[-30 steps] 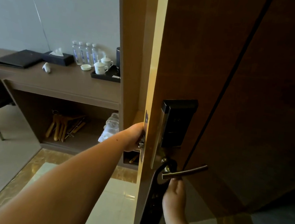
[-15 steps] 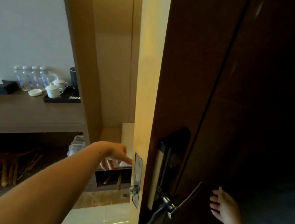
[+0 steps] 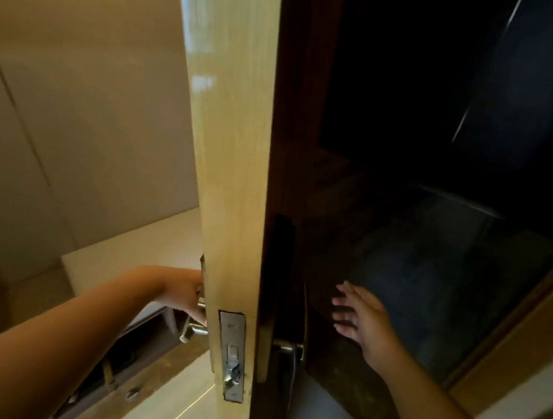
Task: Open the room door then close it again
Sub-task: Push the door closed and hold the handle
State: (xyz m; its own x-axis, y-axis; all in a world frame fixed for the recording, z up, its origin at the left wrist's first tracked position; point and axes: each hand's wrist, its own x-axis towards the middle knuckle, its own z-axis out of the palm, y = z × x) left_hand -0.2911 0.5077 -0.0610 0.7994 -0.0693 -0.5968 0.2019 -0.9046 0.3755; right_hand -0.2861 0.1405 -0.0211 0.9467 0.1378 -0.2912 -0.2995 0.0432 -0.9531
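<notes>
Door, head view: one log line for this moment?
door: open, edge-on | left hand: at inner handle, grip unclear | right hand: open, off outer handle

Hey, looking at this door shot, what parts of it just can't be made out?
- Left hand, head view: its fingers pass behind the door edge, so its grip on the inner handle cannot be judged.
- Outer handle: only its stub shows; the lever is lost in shadow.
- Area beyond the open right hand: too dark to identify.
- Latch plate: its markings are blurred.
</notes>
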